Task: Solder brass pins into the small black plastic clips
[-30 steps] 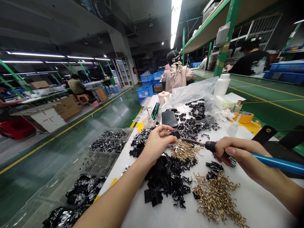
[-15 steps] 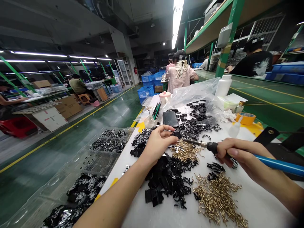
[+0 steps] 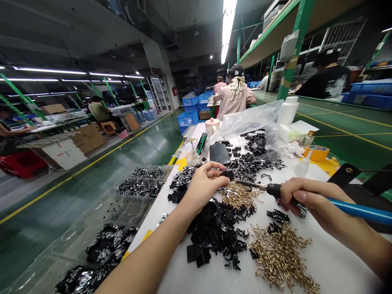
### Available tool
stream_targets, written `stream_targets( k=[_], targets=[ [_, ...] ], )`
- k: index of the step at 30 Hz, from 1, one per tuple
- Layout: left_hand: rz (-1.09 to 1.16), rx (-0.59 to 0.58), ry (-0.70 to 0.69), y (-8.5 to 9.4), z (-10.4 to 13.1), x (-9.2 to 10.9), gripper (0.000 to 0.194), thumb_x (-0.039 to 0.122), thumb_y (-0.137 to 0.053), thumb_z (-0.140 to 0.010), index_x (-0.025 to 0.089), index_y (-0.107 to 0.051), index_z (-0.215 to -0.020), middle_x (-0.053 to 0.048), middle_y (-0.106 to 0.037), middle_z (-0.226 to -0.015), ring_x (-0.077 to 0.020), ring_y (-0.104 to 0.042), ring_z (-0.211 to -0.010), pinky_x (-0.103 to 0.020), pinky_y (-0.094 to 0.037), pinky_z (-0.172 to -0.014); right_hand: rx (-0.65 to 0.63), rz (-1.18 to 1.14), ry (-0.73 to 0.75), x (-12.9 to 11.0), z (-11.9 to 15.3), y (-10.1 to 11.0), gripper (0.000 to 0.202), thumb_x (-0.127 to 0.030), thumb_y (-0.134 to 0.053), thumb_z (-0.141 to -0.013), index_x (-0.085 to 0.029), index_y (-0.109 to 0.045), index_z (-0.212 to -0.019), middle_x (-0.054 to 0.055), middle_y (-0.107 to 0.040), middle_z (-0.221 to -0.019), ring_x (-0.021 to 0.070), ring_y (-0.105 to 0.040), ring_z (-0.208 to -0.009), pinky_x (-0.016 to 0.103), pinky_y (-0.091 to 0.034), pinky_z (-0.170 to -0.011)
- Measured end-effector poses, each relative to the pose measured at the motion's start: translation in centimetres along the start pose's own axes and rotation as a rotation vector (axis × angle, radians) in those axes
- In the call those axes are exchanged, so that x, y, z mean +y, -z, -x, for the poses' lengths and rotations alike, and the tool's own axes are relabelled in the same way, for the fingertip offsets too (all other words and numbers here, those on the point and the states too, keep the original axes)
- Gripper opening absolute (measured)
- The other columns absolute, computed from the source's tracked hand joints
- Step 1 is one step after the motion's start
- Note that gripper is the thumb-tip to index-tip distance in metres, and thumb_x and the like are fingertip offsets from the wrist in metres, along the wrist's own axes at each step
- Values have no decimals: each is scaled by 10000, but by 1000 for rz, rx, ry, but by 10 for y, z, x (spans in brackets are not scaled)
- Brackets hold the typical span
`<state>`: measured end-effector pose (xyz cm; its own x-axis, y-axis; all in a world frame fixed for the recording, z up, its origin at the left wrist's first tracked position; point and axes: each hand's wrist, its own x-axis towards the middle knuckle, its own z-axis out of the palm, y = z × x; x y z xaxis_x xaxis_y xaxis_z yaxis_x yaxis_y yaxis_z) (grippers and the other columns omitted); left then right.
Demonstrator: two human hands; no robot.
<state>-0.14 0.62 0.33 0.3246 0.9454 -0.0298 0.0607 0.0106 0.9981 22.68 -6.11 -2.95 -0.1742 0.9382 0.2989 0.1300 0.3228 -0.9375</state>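
Observation:
My left hand (image 3: 206, 183) pinches a small black plastic part (image 3: 227, 174) between thumb and fingers, above the middle of the white table. My right hand (image 3: 306, 195) is wrapped round the black grip of a soldering iron (image 3: 260, 185) with a blue rear end. Its metal tip points left and meets the black part, though the exact contact is too small to make out. Beneath the tip lies a small heap of bent gold-coloured metal pieces (image 3: 240, 195). A bigger pile of the same pieces (image 3: 280, 255) spreads nearer to me. Loose black parts (image 3: 214, 228) lie below my left hand.
A phone (image 3: 219, 153) lies beyond my left hand, with a lidded cup (image 3: 212, 125) behind it. Orange tape (image 3: 317, 152) and a white bottle (image 3: 288, 110) stand at the right. Compartmented clear trays (image 3: 122, 210) of black parts flank the table's left edge. A co-worker (image 3: 234, 96) sits ahead.
Both my hands, the black part and the soldering iron stay practically where they were. The co-worker ahead has shifted slightly in posture.

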Motion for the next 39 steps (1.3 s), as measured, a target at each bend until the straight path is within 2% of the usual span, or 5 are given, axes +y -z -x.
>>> stream_targets(
  k=[5, 13, 23, 34, 39],
  targets=[
    [-13, -3, 18, 0, 0, 1, 255, 129, -642, -640, 174, -518, -859, 32, -533, -647, -102, -577, -609, -264, -471, -687, 4, -26, -15, -3, 1, -1, 254, -367, -485, -835, -198, -600, -684, 20, -538, -625, 116, -430, -522, 267, -310, -472],
    [-106, -29, -20, -4, 1, -3, 254, 141, -641, -642, 169, -540, -874, 1, -549, -765, -82, -553, -567, -242, -476, -608, 348, -120, 100, -10, -10, -1, 170, -358, -496, -845, -212, -581, -856, 10, -563, -619, 161, -557, -584, 320, -445, -565],
    [-560, -166, -644, -24, 27, -15, 169, 154, -501, -822, 195, -604, -950, -57, -683, -935, -158, -633, -860, -284, -493, -796, -10, 228, -1, -11, -7, -25, 318, -355, -617, -768, -224, -329, -741, 57, -625, -932, 185, -609, -817, 324, -489, -695],
    [-372, -226, -531, -26, 24, -9, 221, 209, -584, -796, 151, -570, -1009, -83, -638, -1010, -156, -620, -910, -282, -523, -849, 23, 484, 200, -4, -3, -26, 221, -266, -551, -822, -238, -333, -810, 30, -559, -926, 167, -573, -893, 279, -451, -732],
    [-454, -110, -603, -20, 15, -12, 220, 171, -599, -766, 149, -587, -985, -52, -642, -958, -137, -620, -848, -255, -529, -819, 123, 520, 153, -2, -11, -12, 262, -375, -545, -828, -229, -341, -755, 38, -611, -918, 174, -598, -857, 271, -449, -684]
  ],
)
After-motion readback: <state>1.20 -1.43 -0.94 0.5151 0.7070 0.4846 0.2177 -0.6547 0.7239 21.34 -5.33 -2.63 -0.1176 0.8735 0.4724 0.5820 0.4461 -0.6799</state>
